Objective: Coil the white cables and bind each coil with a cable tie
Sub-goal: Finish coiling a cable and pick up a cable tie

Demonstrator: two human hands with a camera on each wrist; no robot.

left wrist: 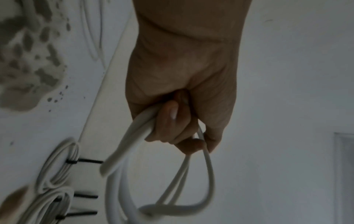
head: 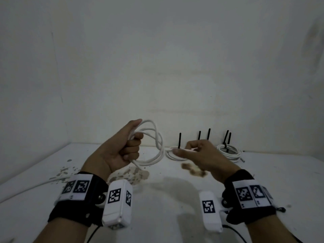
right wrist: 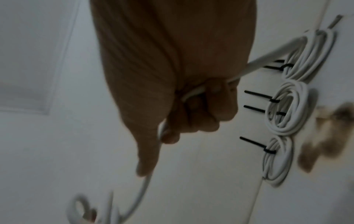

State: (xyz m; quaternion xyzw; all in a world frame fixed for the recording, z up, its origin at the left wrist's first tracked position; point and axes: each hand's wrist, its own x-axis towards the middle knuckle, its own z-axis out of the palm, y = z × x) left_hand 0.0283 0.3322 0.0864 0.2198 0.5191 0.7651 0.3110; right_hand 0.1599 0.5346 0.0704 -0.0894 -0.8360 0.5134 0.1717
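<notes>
Three tied coils (right wrist: 283, 106) lie at frame right; left hand (head: 121, 148) grips an untied coil (head: 152, 144), right hand (head: 198, 153) pinches its loose cable (right wrist: 193, 92).

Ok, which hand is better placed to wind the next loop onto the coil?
Probably the right hand: it grips the free run of the white cable, which passes through its fist. The left hand is occupied gripping the coil already formed.

left hand (head: 121, 148): grips white cable coil (head: 154, 146) | right hand (head: 199, 153): pinches cable end | bound coils (head: 229, 151) behind on table (head: 175, 190)
</notes>
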